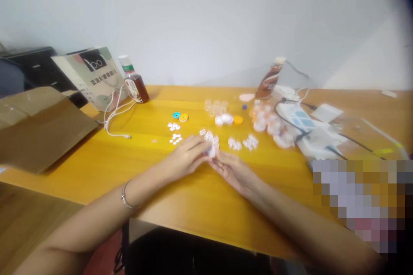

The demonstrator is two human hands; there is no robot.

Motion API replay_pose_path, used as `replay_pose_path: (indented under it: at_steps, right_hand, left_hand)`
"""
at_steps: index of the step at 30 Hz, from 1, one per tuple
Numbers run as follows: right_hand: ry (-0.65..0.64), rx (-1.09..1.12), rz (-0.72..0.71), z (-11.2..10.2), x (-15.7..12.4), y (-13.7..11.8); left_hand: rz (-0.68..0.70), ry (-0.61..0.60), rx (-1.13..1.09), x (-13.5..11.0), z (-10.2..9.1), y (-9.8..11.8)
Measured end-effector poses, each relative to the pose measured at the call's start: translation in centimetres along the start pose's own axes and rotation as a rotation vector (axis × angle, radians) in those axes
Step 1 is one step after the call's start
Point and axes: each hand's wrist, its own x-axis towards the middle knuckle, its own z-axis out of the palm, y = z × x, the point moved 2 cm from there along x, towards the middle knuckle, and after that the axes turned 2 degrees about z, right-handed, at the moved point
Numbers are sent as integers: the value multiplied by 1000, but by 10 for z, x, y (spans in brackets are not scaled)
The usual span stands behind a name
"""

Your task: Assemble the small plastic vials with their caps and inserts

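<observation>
My left hand (189,157) and my right hand (232,169) meet above the table (200,206). Between their fingertips they grip a small whitish round piece (210,151), too blurred to name more exactly. Just beyond my fingers lies a cluster of small white pieces (209,136). Two more clusters of white pieces (251,142) are to the right of it. Small white discs (176,139) are grouped on the left, below a blue ring-shaped cap (176,115) and a yellow one (183,117).
Clear small cups (216,106) and white round lids (223,119) stand farther back. Right of them are a heap of clear containers (269,122), a brown drink bottle (271,78) and a power strip (298,118) with cables. A cardboard box (45,129), paper bag (93,77) and dark bottle (137,86) are left.
</observation>
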Motion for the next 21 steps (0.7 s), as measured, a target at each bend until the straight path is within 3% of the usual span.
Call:
replay_pose_path:
  at_steps: [9,17,21]
  right_hand:
    - [-55,5,47,-4,2,0]
    - [-155,-112,-25,3,-2,-6]
    - [-130,-132,-57,2,-2,-5]
  left_hand:
    - [62,-50,-7,1,-5,3]
    - [-30,-24,-185,2,-9,0]
    - [-105,6,-181,1,-6,2]
